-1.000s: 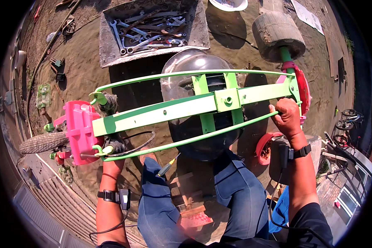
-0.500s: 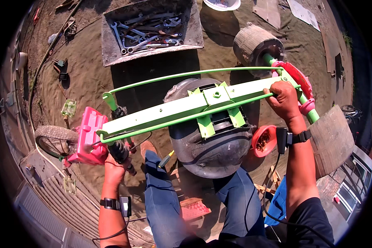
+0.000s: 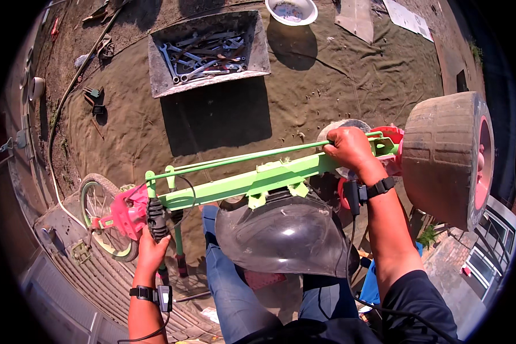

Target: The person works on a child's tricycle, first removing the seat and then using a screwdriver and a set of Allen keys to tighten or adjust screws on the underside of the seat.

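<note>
Between both hands a lime-green trike frame (image 3: 223, 190) stretches across, turned on its side. My right hand (image 3: 351, 150) is wrapped around the thin green side rod (image 3: 275, 151) near the wide right tire (image 3: 441, 157). My left hand (image 3: 149, 252) closes on the lower part of a black ribbed fork boot (image 3: 156, 218), beside the pink front bracket (image 3: 131, 212). A spoked front wheel (image 3: 104, 200) sits beyond that bracket at the left. Fixed under the frame, the glossy black seat shell (image 3: 286, 238) faces my legs. A second wide tire is partly hidden behind my right hand.
Ahead on the brown ground cloth (image 3: 327, 80) stands a metal bin (image 3: 212, 86) of wrenches. A white basin (image 3: 292, 17) is at the top, with cardboard (image 3: 355, 20) to its right. Green clamp-like tools (image 3: 96, 100) and a hose (image 3: 57, 114) lie left. A building (image 3: 493, 246) is right.
The frame has rolled over and come lower, its seat swinging toward me. The wide right tire has risen. Both hands keep their grips, the right moving left and down.
</note>
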{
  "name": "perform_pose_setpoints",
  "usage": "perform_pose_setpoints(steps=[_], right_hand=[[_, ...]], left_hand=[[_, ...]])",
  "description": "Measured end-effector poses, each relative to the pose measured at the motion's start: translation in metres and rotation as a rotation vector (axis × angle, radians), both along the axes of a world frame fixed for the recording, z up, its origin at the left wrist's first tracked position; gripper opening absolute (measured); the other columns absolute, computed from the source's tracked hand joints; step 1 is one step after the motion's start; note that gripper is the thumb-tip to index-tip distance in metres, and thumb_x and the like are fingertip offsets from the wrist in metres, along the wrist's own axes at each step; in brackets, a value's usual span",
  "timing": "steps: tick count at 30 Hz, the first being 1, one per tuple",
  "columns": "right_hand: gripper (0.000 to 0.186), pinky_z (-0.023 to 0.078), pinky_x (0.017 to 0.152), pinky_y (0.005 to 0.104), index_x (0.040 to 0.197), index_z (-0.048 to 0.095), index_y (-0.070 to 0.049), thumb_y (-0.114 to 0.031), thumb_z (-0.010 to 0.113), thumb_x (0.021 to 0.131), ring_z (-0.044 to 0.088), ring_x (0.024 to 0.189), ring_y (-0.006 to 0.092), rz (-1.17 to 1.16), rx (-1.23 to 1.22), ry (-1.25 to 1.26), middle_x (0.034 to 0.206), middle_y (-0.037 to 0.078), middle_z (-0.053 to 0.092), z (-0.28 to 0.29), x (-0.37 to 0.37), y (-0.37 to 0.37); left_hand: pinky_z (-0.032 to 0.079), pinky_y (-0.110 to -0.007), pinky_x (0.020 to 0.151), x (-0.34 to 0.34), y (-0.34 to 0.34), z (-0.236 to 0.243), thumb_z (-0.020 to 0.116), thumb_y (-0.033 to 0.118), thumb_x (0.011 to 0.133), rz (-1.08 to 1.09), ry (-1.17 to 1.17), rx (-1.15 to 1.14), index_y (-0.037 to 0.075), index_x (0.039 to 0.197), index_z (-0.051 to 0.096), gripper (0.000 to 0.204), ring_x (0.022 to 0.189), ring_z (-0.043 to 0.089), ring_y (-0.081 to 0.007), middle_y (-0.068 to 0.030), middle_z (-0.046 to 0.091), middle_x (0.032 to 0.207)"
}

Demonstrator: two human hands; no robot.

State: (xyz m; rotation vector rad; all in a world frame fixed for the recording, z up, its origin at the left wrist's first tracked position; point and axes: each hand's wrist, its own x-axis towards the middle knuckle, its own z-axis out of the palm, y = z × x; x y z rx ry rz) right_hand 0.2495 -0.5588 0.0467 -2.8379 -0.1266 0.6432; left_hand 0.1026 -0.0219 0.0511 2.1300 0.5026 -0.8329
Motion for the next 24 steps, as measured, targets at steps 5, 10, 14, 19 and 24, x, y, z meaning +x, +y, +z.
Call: perform_pose_setpoints(steps=[5,10,14,19,24], right_hand=[[0.021,0.049,0.066,0.0486,0.072,0.064,-0.007,-0.027,0.07,0.075,0.064,0.076,0.0371,-0.008,-0.043,0.223,0.074,0.017,0.064,-0.019,0.001,0.002],[0.025,0.051,0.079,0.045,0.086,0.071,-0.011,-0.036,0.066,0.083,0.067,0.089,0.034,0.0,-0.105,0.397,0.086,0.014,0.07,-0.049,0.021,0.011],[0.031,0.049,0.086,0.0438,0.098,0.073,-0.013,-0.04,0.064,0.084,0.067,0.094,0.0328,0.082,-0.115,0.355,0.092,0.013,0.071,-0.077,0.035,0.008],[0.045,0.045,0.097,0.0414,0.115,0.068,-0.012,-0.044,0.063,0.083,0.059,0.112,0.0289,0.259,-0.166,0.224,0.115,0.011,0.067,-0.114,0.059,0.008],[0.057,0.045,0.098,0.0439,0.125,0.062,-0.007,-0.043,0.064,0.082,0.058,0.111,0.0344,0.34,-0.039,0.127,0.119,0.016,0.063,-0.143,0.069,0.006]], left_hand=[[0.052,-0.04,0.084,-0.017,0.014,-0.02,0.069,0.003,0.077,-0.047,0.122,-0.005,-0.003,0.118,0.048,0.047,0.093,0.067,-0.031,-0.0188,0.068,0.101],[0.051,-0.038,0.086,-0.021,0.021,-0.06,0.071,0.003,0.077,-0.067,0.275,-0.007,-0.002,0.12,0.049,0.048,0.096,0.066,-0.0269,-0.0175,0.067,0.105],[0.05,-0.035,0.087,-0.005,0.019,-0.083,0.073,0.004,0.079,-0.037,0.381,-0.024,-0.002,0.122,0.05,0.049,0.096,0.064,-0.022,-0.0135,0.067,0.107],[0.05,-0.037,0.089,0.005,0.017,-0.112,0.076,0.008,0.08,-0.099,0.353,0.001,-0.004,0.122,0.05,0.051,0.099,0.065,-0.0266,-0.0175,0.067,0.108],[0.049,-0.044,0.094,-0.01,0.012,-0.124,0.077,0.014,0.08,-0.265,0.174,0.198,-0.005,0.123,0.048,0.056,0.107,0.062,-0.0417,-0.0266,0.063,0.112]])
